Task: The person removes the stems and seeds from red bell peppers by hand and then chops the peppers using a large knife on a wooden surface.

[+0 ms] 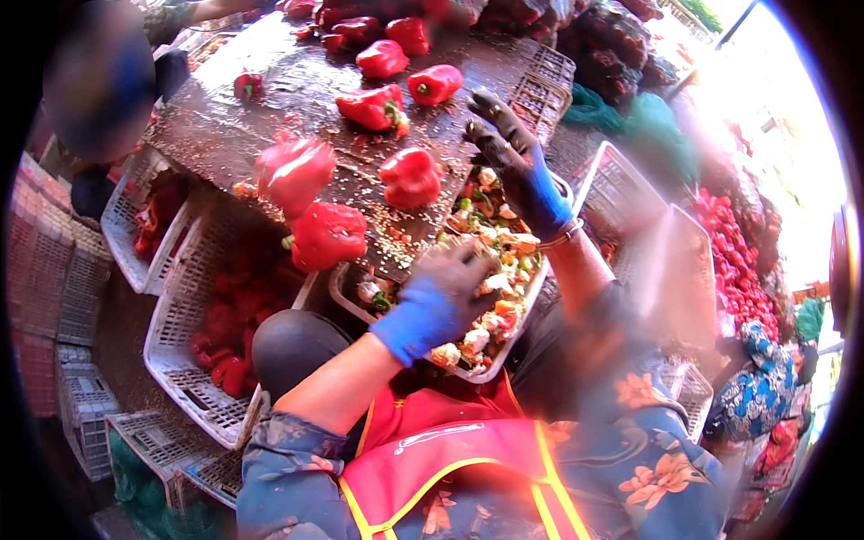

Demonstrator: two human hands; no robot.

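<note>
I wear blue gloves with dark, stained palms and fingers. My left hand (450,279) is over a white tub (340,292) of pepper cores and seeds (504,243), its fingers curled down. What they hold, if anything, is hidden. At the tub's far right, my right hand (513,157) is open, fingers stretched toward the board, nothing in it. A red bell pepper (411,177) lies on the dark wooden board (261,90) just beyond my left hand. Two more, a blurred pepper (297,171) and a pepper with a green stem (328,236), are at the board's near edge.
More red peppers (369,108) lie farther up the seed-strewn board. A white plastic crate (171,360) with red peppers stands at my left; another crate (130,225) is beyond it. Full sacks (607,49) stand at the far right. A blurred person (99,81) is at the far left.
</note>
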